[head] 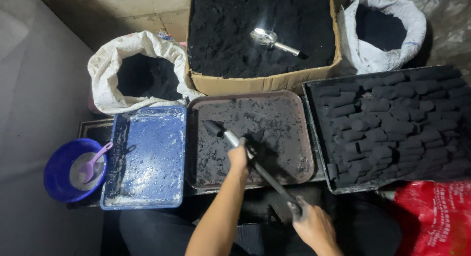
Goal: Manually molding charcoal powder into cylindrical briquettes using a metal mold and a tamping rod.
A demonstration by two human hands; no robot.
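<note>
Lying slantwise over the brown tray (294,138): a long metal press tool (255,160), its axis running from the dark tube end at upper left, over the tray's middle, down to the handle end past the tray's near edge at lower right. Gripped at both ends: left hand (239,157) closed round the shaft near the tube, over the tray's near half; right hand (314,224) closed on the rear handle, off the near edge and nearer the body. Nearer the tube end, then, the left hand; the tube mouth just beyond it, toward the tray's far left corner.

Largest around it: cardboard box (262,82) of black powder behind the tray's far edge, a shiny metal scoop (270,39) resting in the powder. To the right, touching the brown tray's right edge, a black tray (314,138) packed with dark cylindrical briquettes (392,123). Two white woven sacks of black powder: one (113,64) at far left, one (407,20) at far right. Blue tray (147,197) dusted with white, along the brown tray's left edge. Red plastic bag (436,217) with pale printing at the near right corner. Blue bowl (56,180) at far left, a lilac spoon (93,163) standing in pale paste.
</note>
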